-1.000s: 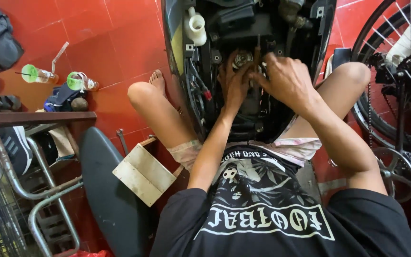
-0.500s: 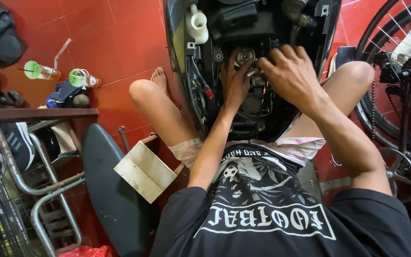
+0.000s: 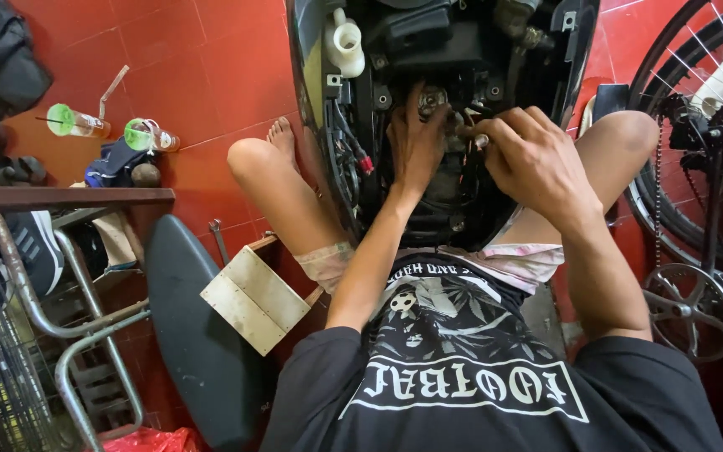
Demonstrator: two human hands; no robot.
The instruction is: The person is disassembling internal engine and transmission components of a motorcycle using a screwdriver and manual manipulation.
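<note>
I sit on a red tiled floor with my legs around the open body of a black scooter [image 3: 311, 100]. My left hand [image 3: 416, 146] reaches into the engine bay, its fingertips on a round metal fitting [image 3: 431, 99]. Whether it grips the fitting is hidden. My right hand [image 3: 533, 163] is beside it, with fingers curled and pinched on a small connector with thin wires [image 3: 477, 136]. A white plastic reservoir [image 3: 345, 43] stands at the upper left of the bay.
A bicycle wheel with chain [image 3: 696, 151] and chainring [image 3: 690, 311] stand close on the right. A wooden box [image 3: 253, 300], a wrench [image 3: 218, 238] and a black seat panel [image 3: 198, 343] lie left of my knee. Two green-lidded cups [image 3: 73, 122] and a metal rack [image 3: 52, 326] are farther left.
My right hand has shifted slightly down and to the right over the wires. My left hand stays on the metal fitting. The view has drifted a little.
</note>
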